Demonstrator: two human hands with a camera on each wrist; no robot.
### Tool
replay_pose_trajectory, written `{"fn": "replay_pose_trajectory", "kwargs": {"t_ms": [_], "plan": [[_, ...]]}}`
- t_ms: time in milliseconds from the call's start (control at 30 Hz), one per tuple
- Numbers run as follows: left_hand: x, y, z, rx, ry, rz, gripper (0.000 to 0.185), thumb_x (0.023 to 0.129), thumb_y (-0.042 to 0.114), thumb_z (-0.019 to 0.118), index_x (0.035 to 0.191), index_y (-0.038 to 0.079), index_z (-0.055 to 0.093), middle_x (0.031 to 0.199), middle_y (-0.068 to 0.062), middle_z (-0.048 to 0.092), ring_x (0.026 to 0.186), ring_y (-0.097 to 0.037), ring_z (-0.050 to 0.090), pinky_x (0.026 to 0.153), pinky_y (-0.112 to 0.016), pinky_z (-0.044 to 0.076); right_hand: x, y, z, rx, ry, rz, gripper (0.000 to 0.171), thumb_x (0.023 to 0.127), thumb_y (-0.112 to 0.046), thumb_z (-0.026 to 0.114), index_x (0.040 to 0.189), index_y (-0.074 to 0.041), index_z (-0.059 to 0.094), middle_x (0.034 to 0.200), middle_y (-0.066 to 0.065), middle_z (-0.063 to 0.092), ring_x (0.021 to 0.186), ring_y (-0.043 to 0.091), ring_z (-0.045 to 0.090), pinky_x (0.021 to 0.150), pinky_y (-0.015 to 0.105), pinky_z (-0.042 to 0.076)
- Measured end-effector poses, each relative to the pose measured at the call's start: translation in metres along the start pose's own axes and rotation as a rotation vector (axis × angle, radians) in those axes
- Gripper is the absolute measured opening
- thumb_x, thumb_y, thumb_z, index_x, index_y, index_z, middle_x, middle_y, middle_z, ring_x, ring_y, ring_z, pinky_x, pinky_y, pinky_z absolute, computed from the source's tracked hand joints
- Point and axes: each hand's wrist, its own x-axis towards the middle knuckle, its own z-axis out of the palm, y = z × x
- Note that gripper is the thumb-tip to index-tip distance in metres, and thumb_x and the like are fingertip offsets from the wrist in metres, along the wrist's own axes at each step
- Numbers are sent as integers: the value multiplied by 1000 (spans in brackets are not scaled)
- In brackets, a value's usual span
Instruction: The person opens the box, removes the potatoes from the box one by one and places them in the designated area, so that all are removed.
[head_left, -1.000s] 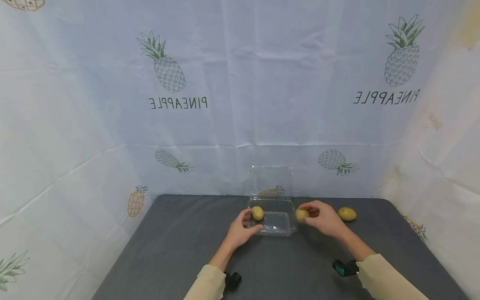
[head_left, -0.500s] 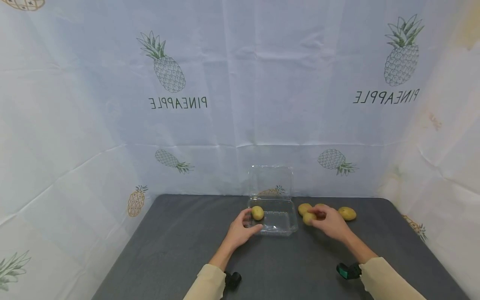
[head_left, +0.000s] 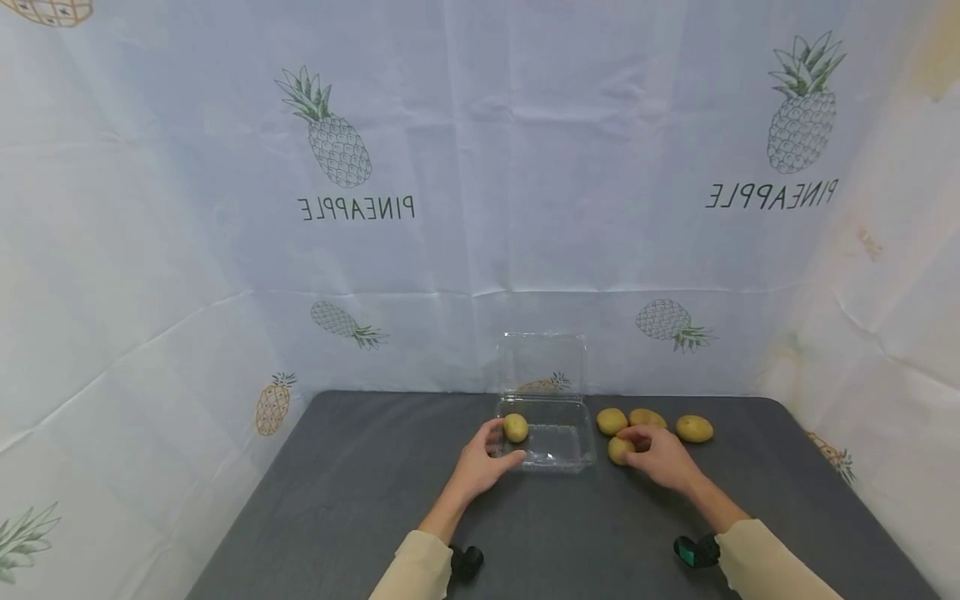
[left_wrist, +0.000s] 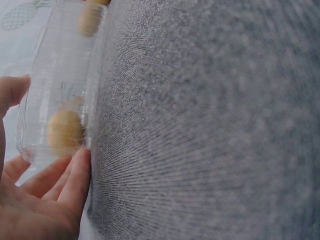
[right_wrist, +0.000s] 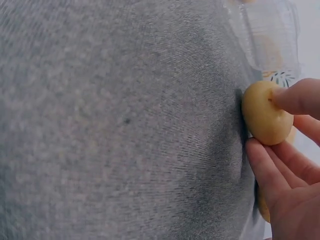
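The potato point(head_left: 620, 450) on the counter point(head_left: 360, 500) is pinched by the right hand point(head_left: 658, 458), apparently the pick-up step, while the left hand point(head_left: 480, 467) grips the clear box point(head_left: 551, 446); next it needs lifting in.

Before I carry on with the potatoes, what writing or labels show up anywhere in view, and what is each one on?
"PINEAPPLE", mirrored, on the white pineapple-print backdrop cloth, under the left pineapple drawing.
"PINEAPPLE", mirrored, on the same cloth, under the right pineapple drawing.
No readable text on the clear plastic clamshell box, the yellow potatoes or the grey table.
The black device and the green device at the wrists are too small to show any marking.
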Motion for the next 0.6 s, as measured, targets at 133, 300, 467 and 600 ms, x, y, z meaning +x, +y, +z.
{"fn": "replay_pose_trajectory", "kwargs": {"t_ms": [133, 300, 467, 600], "plan": [[0, -1, 0, -6, -1, 1, 75, 89, 37, 79, 151, 11, 46, 139, -20, 57, 122, -38, 58, 93, -55, 52, 0, -1, 1, -18, -1, 8, 33, 91, -16, 76, 120, 0, 71, 111, 10, 69, 96, 25, 66, 76, 40, 54], [0, -1, 0, -10, 3, 13, 74, 89, 35, 80, 150, 10, 47, 138, -21, 57, 121, -40, 59, 91, -56, 52, -1, -4, -1, -39, -9, 1, 33, 92, -15, 76, 120, 1, 70, 111, 12, 69, 97, 29, 66, 78, 42, 55], [0, -1, 1, -11, 9, 15, 74, 88, 34, 80, 151, 10, 47, 138, -21, 57, 121, -40, 59, 91, -57, 52, -2, -7, -5, -65, -17, -19, 33, 92, -14, 76, 120, 3, 69, 112, 14, 69, 100, 32, 67, 79, 44, 55], [-1, 0, 0, -12, 7, 15, 74, 89, 33, 80, 151, 10, 46, 138, -20, 57, 121, -40, 58, 91, -57, 52, -2, -12, -8, -89, -12, -18, 32, 92, -14, 75, 121, 1, 69, 113, 14, 69, 102, 34, 66, 81, 47, 55]]}}
